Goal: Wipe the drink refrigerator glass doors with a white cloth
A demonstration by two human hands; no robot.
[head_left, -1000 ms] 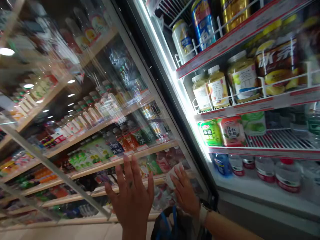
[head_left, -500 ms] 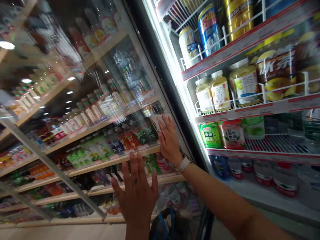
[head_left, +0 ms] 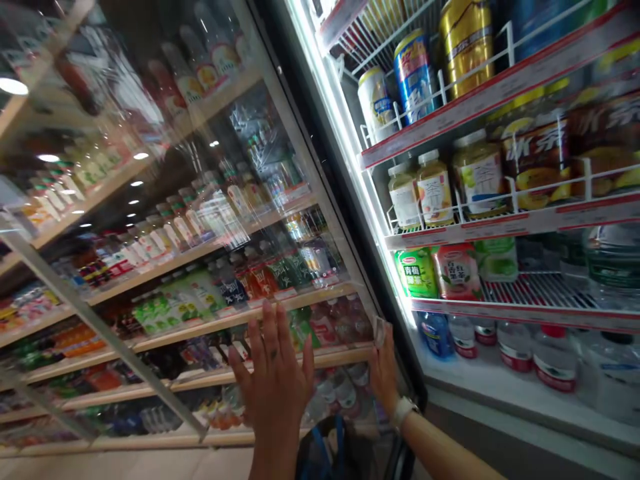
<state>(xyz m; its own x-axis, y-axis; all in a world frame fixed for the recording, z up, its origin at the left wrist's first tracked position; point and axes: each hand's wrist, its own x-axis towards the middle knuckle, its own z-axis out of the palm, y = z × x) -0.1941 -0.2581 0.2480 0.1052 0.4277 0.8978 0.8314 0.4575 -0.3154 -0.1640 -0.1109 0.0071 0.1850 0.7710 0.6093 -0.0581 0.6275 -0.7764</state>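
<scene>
While I watch through the head view, the right hand (head_left: 386,373) rests at the edge of the glass door (head_left: 336,223), fingers close together at what seems a pale cloth (head_left: 379,331) — pinched or merely pressed, I can't tell. The cloth lies just at its fingertips, its long side roughly upright. The left hand (head_left: 274,380), fingers spread towards the glass, is farther off — lit drinks shelves (head_left: 450,233) stand to the right.

The right hand (head_left: 384,373) partly hides the cloth (head_left: 379,332).
</scene>
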